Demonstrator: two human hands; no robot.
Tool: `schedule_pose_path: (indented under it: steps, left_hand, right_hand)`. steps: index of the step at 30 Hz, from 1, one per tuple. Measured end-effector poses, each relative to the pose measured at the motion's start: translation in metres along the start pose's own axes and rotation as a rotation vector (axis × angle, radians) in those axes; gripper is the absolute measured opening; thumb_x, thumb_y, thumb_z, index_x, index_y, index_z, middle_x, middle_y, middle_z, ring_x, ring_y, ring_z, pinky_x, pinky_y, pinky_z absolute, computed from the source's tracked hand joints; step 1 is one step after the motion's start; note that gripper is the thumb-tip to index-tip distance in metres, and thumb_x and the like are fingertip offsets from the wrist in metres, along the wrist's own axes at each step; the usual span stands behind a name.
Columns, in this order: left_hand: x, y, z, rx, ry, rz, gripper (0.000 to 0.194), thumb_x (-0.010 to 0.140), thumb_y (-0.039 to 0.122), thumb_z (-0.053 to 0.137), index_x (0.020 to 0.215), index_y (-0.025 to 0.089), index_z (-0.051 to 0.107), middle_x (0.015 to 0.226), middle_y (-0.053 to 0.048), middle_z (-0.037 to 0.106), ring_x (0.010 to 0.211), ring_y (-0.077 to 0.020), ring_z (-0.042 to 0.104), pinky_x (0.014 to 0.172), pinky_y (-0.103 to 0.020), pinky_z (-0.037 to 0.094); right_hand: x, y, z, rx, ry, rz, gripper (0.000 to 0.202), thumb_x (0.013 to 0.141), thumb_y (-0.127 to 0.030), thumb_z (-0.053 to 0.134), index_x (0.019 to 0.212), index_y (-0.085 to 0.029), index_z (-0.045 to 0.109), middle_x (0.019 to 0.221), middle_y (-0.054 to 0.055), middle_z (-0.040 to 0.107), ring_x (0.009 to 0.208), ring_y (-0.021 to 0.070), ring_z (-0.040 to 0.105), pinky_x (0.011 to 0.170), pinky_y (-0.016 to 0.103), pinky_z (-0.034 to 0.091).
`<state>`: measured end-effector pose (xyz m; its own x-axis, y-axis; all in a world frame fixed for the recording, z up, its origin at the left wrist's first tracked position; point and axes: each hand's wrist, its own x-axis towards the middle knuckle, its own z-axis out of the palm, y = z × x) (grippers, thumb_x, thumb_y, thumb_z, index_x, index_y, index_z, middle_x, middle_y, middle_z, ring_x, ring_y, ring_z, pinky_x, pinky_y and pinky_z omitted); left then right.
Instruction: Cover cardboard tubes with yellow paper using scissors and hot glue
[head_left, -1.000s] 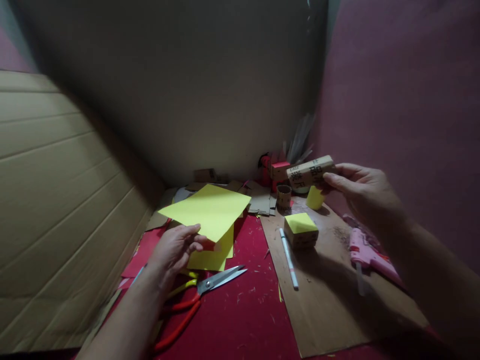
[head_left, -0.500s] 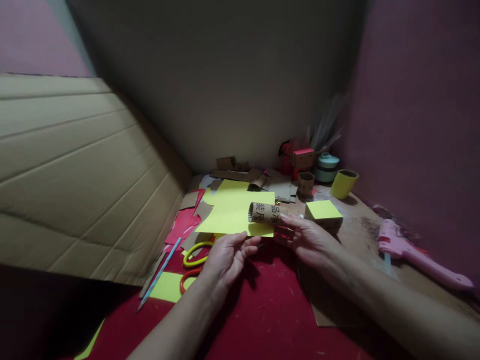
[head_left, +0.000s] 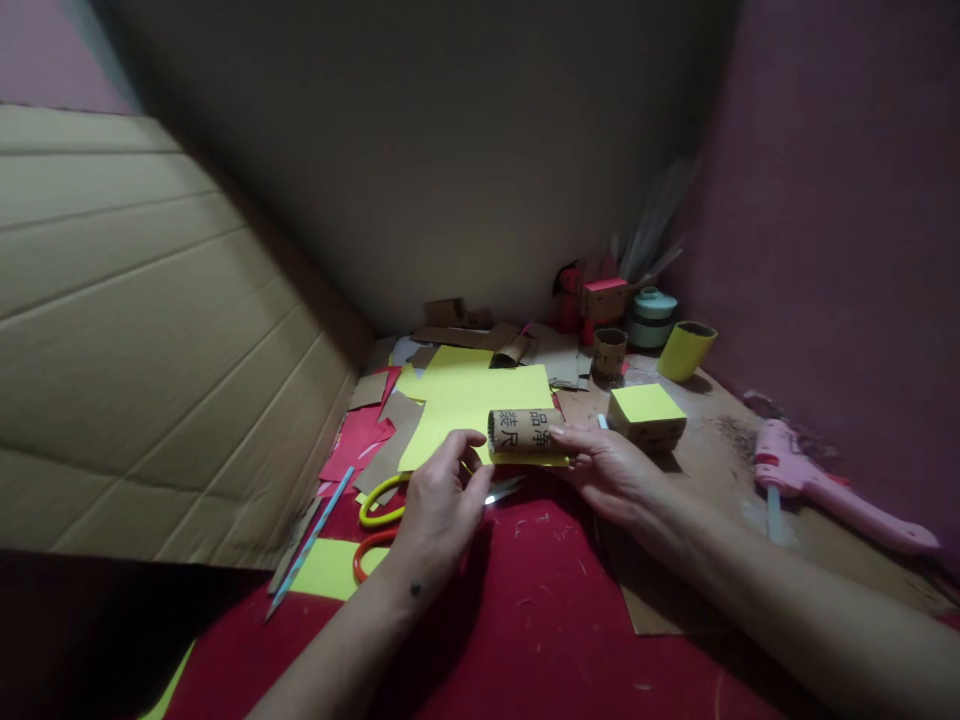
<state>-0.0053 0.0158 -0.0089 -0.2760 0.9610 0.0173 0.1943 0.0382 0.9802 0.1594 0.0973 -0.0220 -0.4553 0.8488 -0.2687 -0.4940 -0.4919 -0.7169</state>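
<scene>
A brown cardboard tube (head_left: 517, 431) with dark printed characters lies on its side over yellow paper (head_left: 487, 392). My right hand (head_left: 611, 470) grips its right end between thumb and fingers. Just left of the tube's other end is my left hand (head_left: 446, 500), empty, with thumb and bent fingers apart. Beneath that hand lie scissors (head_left: 381, 503) with one yellow and one red handle loop; part of them is hidden, and the blade tips show to its right.
A pink glue gun (head_left: 840, 490) lies at the right. Nearby are a yellow-topped cardboard box (head_left: 646, 412), a yellow tube (head_left: 685, 352), a short brown tube (head_left: 609, 354) and a teal pot (head_left: 651, 318). A pencil (head_left: 311, 545) lies left, beside a large cardboard sheet (head_left: 172, 350).
My left hand has turned and risen toward the tube's left end, its fingers now bent. The tube, in my right hand, has moved slightly left. The view has shifted a little.
</scene>
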Motion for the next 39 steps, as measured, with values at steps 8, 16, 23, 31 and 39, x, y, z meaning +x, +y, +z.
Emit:
schedule_pose_path:
  steps: [8,16,23,31,39]
  left_hand:
    - [0.017,-0.009,-0.003,0.767,-0.065,0.584,0.016,0.090,0.031,0.054,0.096,0.019,0.064,0.097,-0.007,0.060,0.079,-0.0198,0.059,0.071,-0.034,0.048]
    - [0.034,-0.011,-0.006,0.674,-0.207,0.607,0.019,0.088,0.026,0.057,0.073,0.020,0.066,0.080,-0.001,0.062,0.073,-0.0143,0.061,0.063,-0.024,0.049]
    - [0.032,-0.016,-0.012,0.664,-0.262,0.623,0.019,0.089,0.023,0.055,0.076,0.019,0.069,0.088,-0.004,0.065,0.080,-0.0166,0.062,0.069,-0.028,0.052]
    - [0.034,-0.022,-0.014,0.674,-0.295,0.733,0.019,0.091,0.023,0.053,0.094,0.019,0.071,0.103,-0.009,0.067,0.094,-0.0199,0.063,0.078,-0.033,0.053]
    - [0.028,-0.019,-0.012,0.704,-0.261,0.774,0.019,0.093,0.021,0.051,0.098,0.019,0.069,0.107,-0.008,0.067,0.091,-0.0162,0.065,0.077,-0.028,0.054]
  right_hand:
    - [-0.003,-0.001,-0.003,-0.025,-0.089,-0.073,0.009,0.072,-0.011,0.067,0.074,-0.015,0.074,0.077,0.008,0.070,0.077,0.0208,0.062,0.081,0.035,0.048]
    - [-0.005,-0.004,-0.009,-0.079,-0.137,-0.083,0.007,0.072,-0.017,0.066,0.074,-0.016,0.073,0.077,0.008,0.071,0.076,0.0220,0.062,0.075,0.037,0.048]
    - [-0.003,0.000,-0.013,-0.093,-0.146,-0.062,0.008,0.072,-0.017,0.066,0.077,-0.015,0.072,0.077,0.009,0.070,0.079,0.0242,0.063,0.077,0.039,0.048]
    - [-0.005,-0.002,-0.010,-0.078,-0.224,-0.083,0.014,0.075,-0.020,0.066,0.086,-0.013,0.072,0.086,0.013,0.071,0.093,0.0295,0.062,0.080,0.043,0.051]
    - [-0.008,-0.006,-0.010,-0.153,-0.287,-0.121,0.016,0.078,-0.025,0.066,0.088,-0.014,0.073,0.089,0.013,0.072,0.095,0.0295,0.062,0.085,0.044,0.048]
